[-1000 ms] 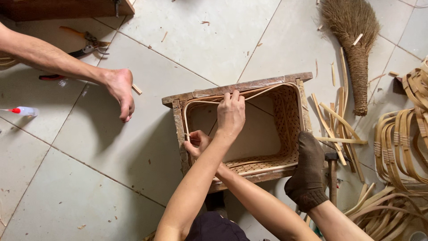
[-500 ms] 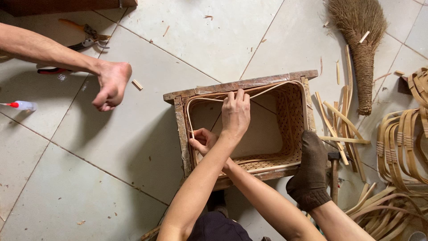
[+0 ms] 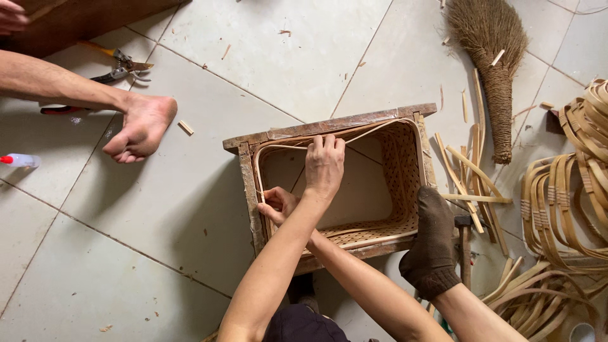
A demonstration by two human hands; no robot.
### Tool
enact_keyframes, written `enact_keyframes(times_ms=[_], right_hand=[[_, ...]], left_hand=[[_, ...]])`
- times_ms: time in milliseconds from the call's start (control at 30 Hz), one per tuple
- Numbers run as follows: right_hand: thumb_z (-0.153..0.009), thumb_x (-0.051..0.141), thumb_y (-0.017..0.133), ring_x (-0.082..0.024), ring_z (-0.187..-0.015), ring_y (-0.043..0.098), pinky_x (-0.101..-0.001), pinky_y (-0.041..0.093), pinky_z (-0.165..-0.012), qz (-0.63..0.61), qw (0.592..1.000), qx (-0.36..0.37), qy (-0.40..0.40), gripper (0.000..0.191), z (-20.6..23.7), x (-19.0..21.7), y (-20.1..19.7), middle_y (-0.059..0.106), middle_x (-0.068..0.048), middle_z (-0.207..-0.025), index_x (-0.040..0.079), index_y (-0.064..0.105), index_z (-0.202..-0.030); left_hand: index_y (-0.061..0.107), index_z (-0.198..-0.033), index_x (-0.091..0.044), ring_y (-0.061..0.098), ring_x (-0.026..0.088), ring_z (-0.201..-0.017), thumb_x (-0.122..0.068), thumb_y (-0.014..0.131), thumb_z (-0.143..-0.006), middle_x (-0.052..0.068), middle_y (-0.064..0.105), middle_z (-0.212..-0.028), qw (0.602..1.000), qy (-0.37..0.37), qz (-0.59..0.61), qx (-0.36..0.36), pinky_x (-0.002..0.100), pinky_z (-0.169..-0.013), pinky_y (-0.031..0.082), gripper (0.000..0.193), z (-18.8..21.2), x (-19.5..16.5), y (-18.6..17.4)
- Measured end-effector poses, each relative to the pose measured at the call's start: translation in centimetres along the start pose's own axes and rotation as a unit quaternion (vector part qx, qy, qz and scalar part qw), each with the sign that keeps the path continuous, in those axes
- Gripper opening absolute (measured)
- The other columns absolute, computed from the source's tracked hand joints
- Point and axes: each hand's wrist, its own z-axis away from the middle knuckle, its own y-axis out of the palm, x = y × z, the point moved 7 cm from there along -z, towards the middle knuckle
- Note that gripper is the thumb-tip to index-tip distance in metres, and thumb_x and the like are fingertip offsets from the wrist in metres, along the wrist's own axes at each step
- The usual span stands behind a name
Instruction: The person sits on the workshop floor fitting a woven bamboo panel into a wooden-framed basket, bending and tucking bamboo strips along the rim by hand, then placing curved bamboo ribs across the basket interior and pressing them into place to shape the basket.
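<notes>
Since the earlier frame our own hands had hardly shifted on the basket, while the other person's bare foot had slid a little further across the tiles and turned its sole up. Our left hand lay over the far rim, its fingers together and curled down on the thin cane strip that ran along that edge. Our right hand sat lower, inside the left wall, fingers pinched shut on the same strip where it bent down the corner. Both hands worked at the woven basket, which sat in a wooden frame on the tiled floor, directly in front of us. Inside the basket we saw only its pale flat bottom and the loose strip. Our foot in a dark sock pressed against the frame's near right corner. Beside it lay a hammer. Split cane pieces lay scattered to the right, with a brush broom beyond them and coiled cane hoops at the edge. Pliers and a small bottle lay far left.
</notes>
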Motion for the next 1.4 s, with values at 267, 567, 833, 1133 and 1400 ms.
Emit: enact_keyframes(times_ms=[267, 567, 833, 1133, 1400], right_hand=[[-0.099, 0.026, 0.065, -0.024, -0.098, 0.068, -0.0363, 0.057, -0.085, 0.207, 0.942, 0.241, -0.108, 0.031, 1.2, 5.0, -3.8, 0.068, -0.01, -0.109, 0.005, 0.059, -0.121], [-0.081, 0.021, 0.083, -0.026, -0.082, 0.065, -0.038, 0.057, -0.073, 0.563, 0.815, -0.109, 0.085, 0.047, 2.7, 18.7, -32.8, 0.061, -0.013, -0.091, -0.001, 0.054, -0.111], [-0.084, -0.002, 0.062, -0.027, -0.065, 0.063, -0.0431, 0.053, -0.052, 0.679, 0.684, -0.138, 0.228, 0.033, 5.1, 13.3, -32.7, 0.062, -0.014, -0.084, 0.002, 0.044, -0.112], [-0.101, -0.007, 0.048, -0.021, -0.06, 0.058, -0.0355, 0.049, -0.045, 0.712, 0.649, -0.243, 0.118, 0.01, 5.0, 11.8, -31.3, 0.057, -0.013, -0.087, 0.002, 0.045, -0.103], [-0.091, -0.003, 0.058, -0.026, -0.072, 0.066, -0.0368, 0.057, -0.054, 0.757, 0.601, -0.245, 0.075, 0.02, 4.7, 13.0, -30.3, 0.057, -0.015, -0.094, 0.003, 0.046, -0.105]], left_hand=[[0.067, -0.094, -0.006, 0.062, 0.027, -0.092, -0.005, 0.063, -0.087, 0.01, 0.064, -0.094, 0.999, 0.029, -0.018, -0.001, 0.039, -0.076, 0.058, 0.008, -0.9, 1.6, 0.6], [0.069, -0.093, -0.004, 0.067, 0.026, -0.089, 0.0, 0.064, -0.091, 0.012, 0.068, -0.098, 0.998, 0.041, -0.043, 0.027, 0.036, -0.074, 0.06, 0.007, -1.3, 1.8, 1.9], [0.07, -0.093, -0.005, 0.066, 0.027, -0.088, 0.0, 0.065, -0.09, 0.011, 0.069, -0.096, 0.996, 0.056, -0.064, 0.004, 0.037, -0.075, 0.061, 0.008, -1.1, 1.3, 0.8], [0.072, -0.088, -0.007, 0.065, 0.023, -0.083, -0.007, 0.072, -0.093, 0.008, 0.07, -0.092, 0.996, 0.068, -0.056, -0.012, 0.035, -0.073, 0.061, 0.005, -1.5, 1.9, 1.2], [0.071, -0.081, -0.01, 0.067, 0.02, -0.083, -0.015, 0.082, -0.082, 0.004, 0.071, -0.086, 0.992, 0.12, 0.007, 0.044, 0.035, -0.07, 0.059, 0.012, -0.2, 1.4, -0.4]])
